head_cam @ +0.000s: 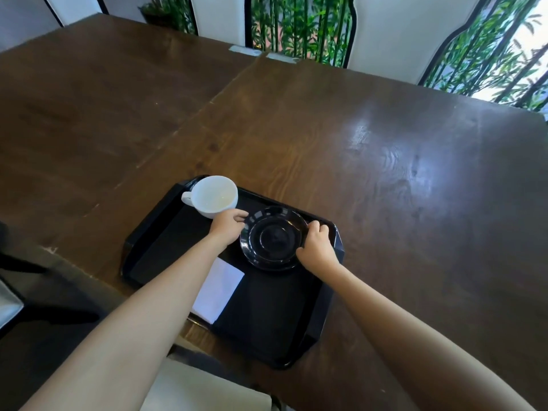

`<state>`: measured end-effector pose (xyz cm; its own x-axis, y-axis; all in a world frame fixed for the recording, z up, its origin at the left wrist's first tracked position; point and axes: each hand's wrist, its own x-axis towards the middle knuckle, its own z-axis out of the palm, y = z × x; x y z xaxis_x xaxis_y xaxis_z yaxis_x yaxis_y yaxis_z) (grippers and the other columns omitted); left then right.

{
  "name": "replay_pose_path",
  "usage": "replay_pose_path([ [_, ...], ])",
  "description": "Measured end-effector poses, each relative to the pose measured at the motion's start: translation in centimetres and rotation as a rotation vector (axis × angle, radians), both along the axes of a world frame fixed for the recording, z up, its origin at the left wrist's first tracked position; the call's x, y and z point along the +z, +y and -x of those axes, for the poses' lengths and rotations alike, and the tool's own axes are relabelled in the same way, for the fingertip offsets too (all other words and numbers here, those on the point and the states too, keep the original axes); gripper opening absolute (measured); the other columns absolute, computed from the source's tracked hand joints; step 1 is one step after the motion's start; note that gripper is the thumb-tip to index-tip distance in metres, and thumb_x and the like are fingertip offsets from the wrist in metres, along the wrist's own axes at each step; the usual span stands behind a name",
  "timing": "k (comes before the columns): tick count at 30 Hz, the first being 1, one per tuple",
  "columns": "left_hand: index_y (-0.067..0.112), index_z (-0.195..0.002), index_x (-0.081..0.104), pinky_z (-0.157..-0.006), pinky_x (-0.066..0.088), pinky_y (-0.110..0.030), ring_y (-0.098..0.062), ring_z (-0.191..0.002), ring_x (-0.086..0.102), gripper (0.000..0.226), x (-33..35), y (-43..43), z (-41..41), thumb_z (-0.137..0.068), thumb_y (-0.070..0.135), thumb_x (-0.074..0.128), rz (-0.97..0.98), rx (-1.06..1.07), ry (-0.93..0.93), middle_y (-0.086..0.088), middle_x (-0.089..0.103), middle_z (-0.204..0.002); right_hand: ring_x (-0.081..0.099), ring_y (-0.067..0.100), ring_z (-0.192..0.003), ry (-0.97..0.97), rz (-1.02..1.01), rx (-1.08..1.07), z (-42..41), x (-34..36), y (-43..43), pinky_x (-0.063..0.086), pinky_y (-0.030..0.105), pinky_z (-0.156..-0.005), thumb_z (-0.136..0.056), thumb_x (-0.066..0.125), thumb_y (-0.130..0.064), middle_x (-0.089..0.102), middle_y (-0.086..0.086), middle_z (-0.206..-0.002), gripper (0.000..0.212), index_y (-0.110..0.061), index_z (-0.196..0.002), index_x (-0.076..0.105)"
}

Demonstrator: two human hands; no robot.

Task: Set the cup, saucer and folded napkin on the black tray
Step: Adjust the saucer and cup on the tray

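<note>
A black tray (166, 250) lies on the wooden table near its front edge. A glossy black saucer (274, 237) rests in the tray's far right part. My left hand (228, 226) grips the saucer's left rim and my right hand (315, 247) grips its right rim. A white empty cup (213, 197) stands at the tray's far left corner, handle pointing left, just beyond my left hand. A folded white napkin (219, 289) lies flat on the tray beside my left forearm, which hides its left edge.
The dark wooden table (385, 173) stretches far behind and to the right of the tray. White panels and green bamboo (299, 28) stand beyond the far edge. A pale chair seat (201, 390) shows below the tray.
</note>
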<state>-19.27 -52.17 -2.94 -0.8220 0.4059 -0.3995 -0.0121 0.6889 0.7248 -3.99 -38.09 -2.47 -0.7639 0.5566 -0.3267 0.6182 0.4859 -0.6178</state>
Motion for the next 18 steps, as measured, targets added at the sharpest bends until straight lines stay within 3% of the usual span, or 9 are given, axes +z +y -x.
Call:
replay_pose_path([
  [4, 0.008, -0.122, 0.060, -0.092, 0.041, -0.026, -0.022, -0.116, 0.056, 0.033, -0.5, -0.2, -0.4, -0.091, 0.002, 0.052, -0.026, 0.029, 0.024, -0.011, 0.063, -0.125, 0.052, 0.030, -0.086, 0.045, 0.018, -0.070, -0.6, -0.4, -1.0, 0.045, 0.035, -0.074, -0.082, 0.052, -0.002, 0.036, 0.011, -0.111, 0.034, -0.006, -0.112, 0.037],
  [8, 0.011, -0.122, 0.061, -0.093, 0.041, -0.027, -0.021, -0.116, 0.055, 0.031, -0.7, -0.6, -1.1, -0.093, 0.013, 0.053, -0.074, 0.104, -0.034, -0.007, 0.062, -0.125, 0.051, 0.028, -0.084, 0.026, 0.034, -0.090, -0.8, -0.4, -1.1, 0.041, 0.033, -0.072, -0.084, 0.051, -0.003, 0.037, 0.014, -0.120, 0.041, -0.007, -0.122, 0.036],
  [10, 0.008, -0.119, 0.063, -0.093, 0.047, -0.031, -0.021, -0.107, 0.060, 0.029, -0.5, -1.4, -1.0, -0.093, 0.015, 0.053, -0.134, 0.179, -0.118, -0.009, 0.065, -0.118, 0.050, 0.032, -0.099, 0.002, -0.022, -0.081, -0.7, -0.2, -1.0, 0.042, 0.035, -0.079, -0.084, 0.052, -0.006, 0.037, 0.015, -0.124, 0.043, -0.007, -0.124, 0.037],
  [12, 0.001, -0.114, 0.063, -0.083, 0.054, -0.032, -0.022, -0.091, 0.064, 0.026, -0.1, -3.1, -0.3, -0.093, 0.013, 0.054, -0.171, 0.293, -0.179, -0.014, 0.067, -0.105, 0.041, 0.035, -0.114, 0.013, -0.208, -0.048, -0.2, 0.3, -0.8, 0.038, 0.039, -0.092, -0.084, 0.053, -0.011, 0.040, 0.017, -0.125, 0.044, -0.005, -0.126, 0.038],
  [14, -0.002, -0.109, 0.063, -0.075, 0.055, -0.033, -0.020, -0.076, 0.064, 0.025, 0.7, -5.3, 1.1, -0.092, 0.014, 0.055, -0.154, 0.409, -0.154, -0.014, 0.066, -0.090, 0.038, 0.036, -0.117, 0.073, -0.328, 0.018, 1.1, 1.1, -0.5, 0.033, 0.041, -0.099, -0.086, 0.055, -0.019, 0.042, 0.018, -0.126, 0.049, -0.003, -0.129, 0.039],
  [16, 0.001, -0.106, 0.062, -0.078, 0.056, -0.035, -0.017, -0.070, 0.062, 0.023, 1.6, -7.4, 3.1, -0.094, 0.017, 0.051, -0.130, 0.531, -0.081, -0.008, 0.061, -0.083, 0.035, 0.035, -0.122, 0.136, -0.246, 0.106, 3.4, 2.0, -0.3, 0.032, 0.041, -0.102, -0.089, 0.054, -0.024, 0.042, 0.017, -0.132, 0.053, -0.005, -0.134, 0.036],
  [18, 0.008, -0.114, 0.059, -0.083, 0.056, -0.037, -0.017, -0.075, 0.063, 0.024, 2.5, -8.5, 4.8, -0.095, 0.020, 0.049, -0.128, 0.630, -0.015, -0.007, 0.060, -0.093, 0.032, 0.033, -0.131, 0.155, -0.118, 0.217, 6.5, 2.5, -0.3, 0.031, 0.041, -0.106, -0.092, 0.051, -0.028, 0.039, 0.014, -0.141, 0.054, -0.008, -0.139, 0.032],
])
